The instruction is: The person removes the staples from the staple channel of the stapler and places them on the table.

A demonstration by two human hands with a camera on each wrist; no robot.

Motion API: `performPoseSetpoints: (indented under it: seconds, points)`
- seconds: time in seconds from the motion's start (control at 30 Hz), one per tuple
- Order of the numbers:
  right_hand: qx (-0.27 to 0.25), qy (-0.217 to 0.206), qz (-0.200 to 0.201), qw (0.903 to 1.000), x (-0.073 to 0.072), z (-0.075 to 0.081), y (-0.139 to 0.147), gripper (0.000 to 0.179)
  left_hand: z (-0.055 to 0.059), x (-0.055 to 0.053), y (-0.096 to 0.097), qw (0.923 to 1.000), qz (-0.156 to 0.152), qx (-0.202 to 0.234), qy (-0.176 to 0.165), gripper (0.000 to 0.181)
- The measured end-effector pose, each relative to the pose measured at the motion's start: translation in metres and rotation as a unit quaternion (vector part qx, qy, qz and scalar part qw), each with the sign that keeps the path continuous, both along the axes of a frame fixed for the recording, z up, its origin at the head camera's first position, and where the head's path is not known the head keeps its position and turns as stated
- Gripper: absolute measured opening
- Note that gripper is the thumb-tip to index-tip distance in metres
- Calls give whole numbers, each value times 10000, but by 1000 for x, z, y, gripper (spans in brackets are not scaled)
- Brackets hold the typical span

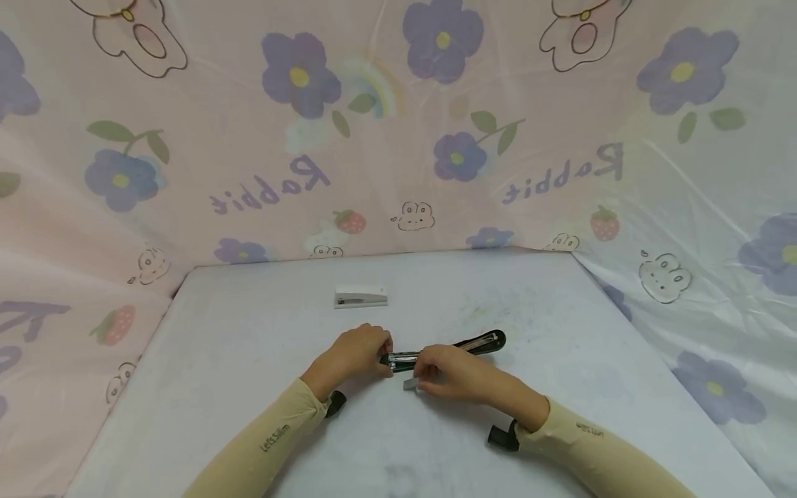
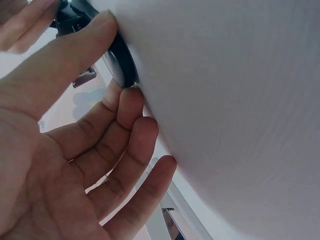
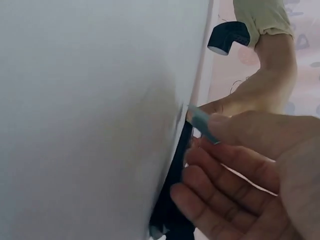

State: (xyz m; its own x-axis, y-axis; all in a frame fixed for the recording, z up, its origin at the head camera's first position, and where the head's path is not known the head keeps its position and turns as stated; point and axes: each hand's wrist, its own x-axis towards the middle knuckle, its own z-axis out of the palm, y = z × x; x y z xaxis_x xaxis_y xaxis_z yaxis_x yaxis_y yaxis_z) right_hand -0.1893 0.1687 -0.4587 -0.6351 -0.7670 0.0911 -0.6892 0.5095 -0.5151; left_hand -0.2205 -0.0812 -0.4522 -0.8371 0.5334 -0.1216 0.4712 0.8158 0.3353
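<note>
A black stapler [image 1: 488,342] lies opened out on the white table, its metal channel facing up. My left hand [image 1: 359,351] grips the stapler's left end between thumb and fingers; in the left wrist view the thumb [image 2: 82,47] presses on the dark rounded end [image 2: 121,60]. Just in front of the stapler, my right hand [image 1: 457,373] pinches a short grey strip of staples [image 1: 409,384] between thumb and forefinger. That same strip [image 3: 202,123] shows close up in the right wrist view, beside the stapler. The right hand covers the stapler's middle in the head view.
A white stapler [image 1: 361,297] stands farther back on the table [image 1: 249,325], behind the left hand. Patterned cloth [image 1: 373,152] with flowers and rabbits hangs along the back and both sides. Each wrist wears a black camera mount [image 1: 503,438].
</note>
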Motion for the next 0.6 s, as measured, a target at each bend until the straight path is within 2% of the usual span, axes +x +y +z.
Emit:
performPoseSetpoints:
  seconds: [0.2, 0.47, 0.6]
  points:
    - [521, 261, -83, 9983, 3, 4, -3, 9, 3, -2, -2, 9999, -106, 59, -16, 34]
    - [982, 773, -211, 9919, 11, 8, -6, 12, 3, -2, -2, 9999, -132, 66, -20, 35]
    - [1084, 848, -200, 9903, 12, 11, -6, 13, 3, -2, -3, 9998, -139, 106, -15, 35]
